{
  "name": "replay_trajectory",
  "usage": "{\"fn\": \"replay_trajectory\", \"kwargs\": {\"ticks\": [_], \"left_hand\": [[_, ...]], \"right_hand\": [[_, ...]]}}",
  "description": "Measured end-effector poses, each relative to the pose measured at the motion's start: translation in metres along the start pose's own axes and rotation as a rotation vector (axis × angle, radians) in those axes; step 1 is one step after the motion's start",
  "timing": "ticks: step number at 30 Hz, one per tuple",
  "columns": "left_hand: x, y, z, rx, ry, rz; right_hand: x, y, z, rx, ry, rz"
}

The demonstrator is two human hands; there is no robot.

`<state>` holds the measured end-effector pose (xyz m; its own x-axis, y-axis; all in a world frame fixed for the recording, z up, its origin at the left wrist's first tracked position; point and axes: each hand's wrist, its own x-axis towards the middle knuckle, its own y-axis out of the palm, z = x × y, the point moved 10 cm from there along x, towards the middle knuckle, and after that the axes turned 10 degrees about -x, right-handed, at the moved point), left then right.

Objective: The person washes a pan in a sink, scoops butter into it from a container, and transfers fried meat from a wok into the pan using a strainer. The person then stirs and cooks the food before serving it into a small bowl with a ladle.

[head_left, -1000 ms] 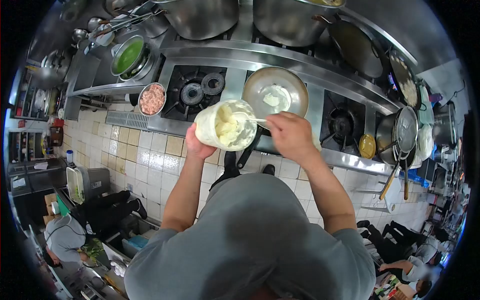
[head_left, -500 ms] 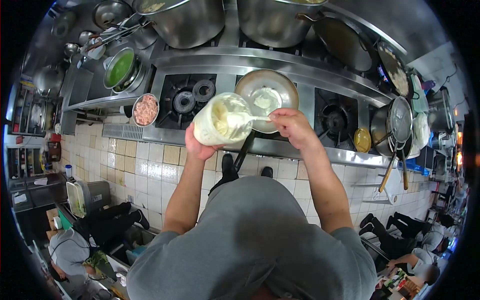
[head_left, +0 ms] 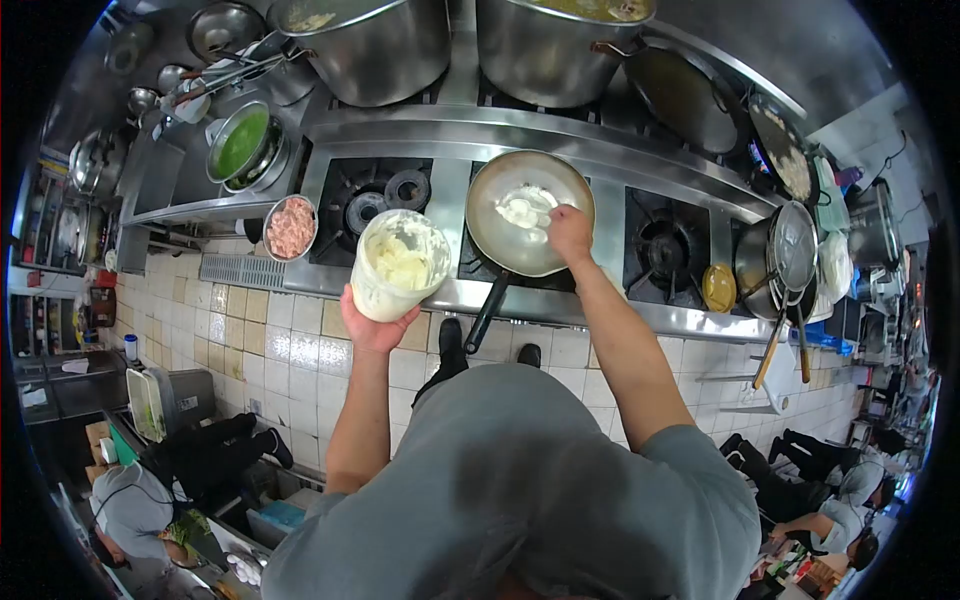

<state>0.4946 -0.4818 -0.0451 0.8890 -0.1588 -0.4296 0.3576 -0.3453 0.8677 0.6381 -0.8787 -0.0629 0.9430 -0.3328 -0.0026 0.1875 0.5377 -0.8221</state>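
My left hand (head_left: 372, 328) is wrapped round the base of a translucent plastic tub (head_left: 376, 292), which is tilted and holds thick white cream (head_left: 402, 268). Over the right half of a wide frying pan (head_left: 490, 215), my right hand (head_left: 571, 236) is closed on a white spoon, now largely hidden by the fingers and blending with the cream. Dollops of white cream (head_left: 517, 210) lie in the middle of the pan. The pan's black handle (head_left: 488, 312) sticks out over the stove's front edge towards me.
A bowl of pink minced meat (head_left: 291, 228) stands left of the burner (head_left: 365, 210), below a bowl of green liquid (head_left: 242, 145). Two large stockpots (head_left: 390, 55) stand behind. On the right are another burner (head_left: 665, 250) and strainers (head_left: 795, 245). Other people work at both lower corners.
My right hand has moved the spoon out of the tub and down over the pan. The tub has moved left in my left hand. More white cream shows in the pan.
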Motion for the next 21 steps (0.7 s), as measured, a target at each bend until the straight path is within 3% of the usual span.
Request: {"fn": "replay_trajectory", "kwargs": {"ticks": [1, 3, 4, 5, 7, 10, 11, 13, 15, 17, 18, 20, 21], "left_hand": [[-0.003, 0.003, -0.002, -0.017, 0.003, 0.038], [-0.008, -0.001, -0.004, -0.041, 0.011, 0.042], [-0.011, -0.002, -0.005, -0.060, 0.016, 0.044], [-0.013, -0.003, -0.004, -0.061, 0.016, 0.044], [-0.012, 0.000, -0.001, -0.015, -0.014, 0.035], [-0.001, 0.010, 0.023, -0.004, -0.090, 0.027], [0.004, 0.019, 0.032, 0.004, -0.097, 0.035], [0.011, 0.050, 0.063, 0.060, -0.195, 0.125], [0.016, 0.073, 0.095, 0.016, -0.276, 0.155], [0.020, 0.092, 0.128, -0.021, -0.355, 0.200], [0.023, 0.099, 0.143, -0.028, -0.396, 0.242], [0.021, 0.106, 0.166, -0.020, -0.432, 0.296], [0.013, 0.122, 0.179, -0.078, -0.476, 0.370]], "right_hand": [[0.006, 0.003, -0.014, 0.000, -0.002, -0.004], [0.001, 0.010, -0.044, 0.566, 0.282, 0.155], [-0.006, 0.000, -0.054, 0.661, 0.434, 0.226], [-0.009, -0.019, -0.057, 0.659, 0.434, 0.226], [-0.022, -0.025, -0.049, 1.058, 0.494, 0.511], [-0.045, -0.096, 0.007, 1.106, 0.355, 0.492], [-0.055, -0.111, 0.022, 1.113, 0.354, 0.479], [-0.069, -0.147, 0.062, 0.720, 0.091, 0.346], [-0.104, -0.171, 0.120, 0.481, -0.303, 0.276], [-0.143, -0.219, 0.169, -0.120, -0.505, 0.018], [-0.145, -0.226, 0.163, -0.122, -0.474, -0.006], [-0.148, -0.284, 0.128, 0.299, -0.402, -0.297], [-0.145, -0.298, 0.098, 0.269, -0.361, -0.344]]}}
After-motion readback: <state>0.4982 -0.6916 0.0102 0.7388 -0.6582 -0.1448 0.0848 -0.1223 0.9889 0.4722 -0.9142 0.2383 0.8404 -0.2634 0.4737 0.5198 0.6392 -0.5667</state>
